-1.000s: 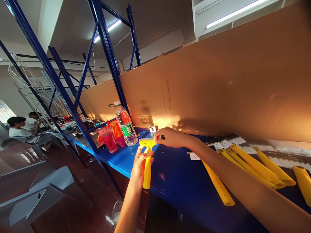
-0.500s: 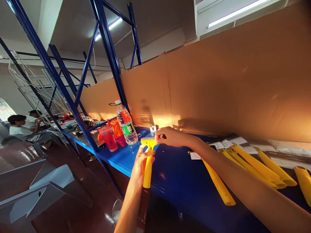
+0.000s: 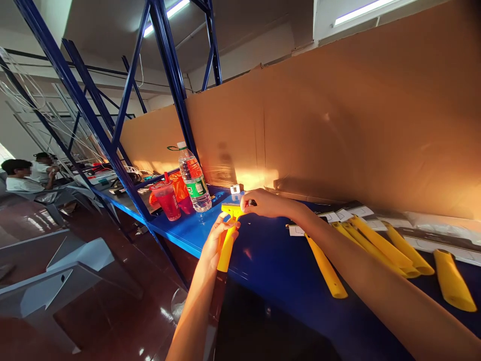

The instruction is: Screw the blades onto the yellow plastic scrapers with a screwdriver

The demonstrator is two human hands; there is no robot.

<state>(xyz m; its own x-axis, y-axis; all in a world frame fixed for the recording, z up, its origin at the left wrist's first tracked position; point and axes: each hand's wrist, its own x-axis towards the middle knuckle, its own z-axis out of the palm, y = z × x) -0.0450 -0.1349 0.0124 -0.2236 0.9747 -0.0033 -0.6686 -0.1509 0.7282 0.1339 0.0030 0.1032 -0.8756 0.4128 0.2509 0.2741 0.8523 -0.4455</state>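
Observation:
A yellow T-shaped scraper (image 3: pixel 226 248) is held up over the front part of the blue bench, its wide head uppermost and its handle slanting down. My left hand (image 3: pixel 216 238) is closed around the handle just below the head. At the right end of the head, my right hand (image 3: pixel 265 202) has its fingers pinched together, touching or very near the edge. A small dark piece (image 3: pixel 253 202) shows between those fingers, too little of it visible to name. Behind the scraper stands a small white object (image 3: pixel 235 189).
A water bottle (image 3: pixel 196 183) and a red cup (image 3: pixel 166 199) stand left on the blue bench (image 3: pixel 263 255). Several yellow handles (image 3: pixel 379 243) lie right, near my right forearm, with printed cards behind. Cardboard (image 3: pixel 319 125) walls the back. Two people sit far left.
The view has shifted a little, so the bench items sit higher in it. The scraper's handle tilts slightly more to the left. Both hands keep their places on it.

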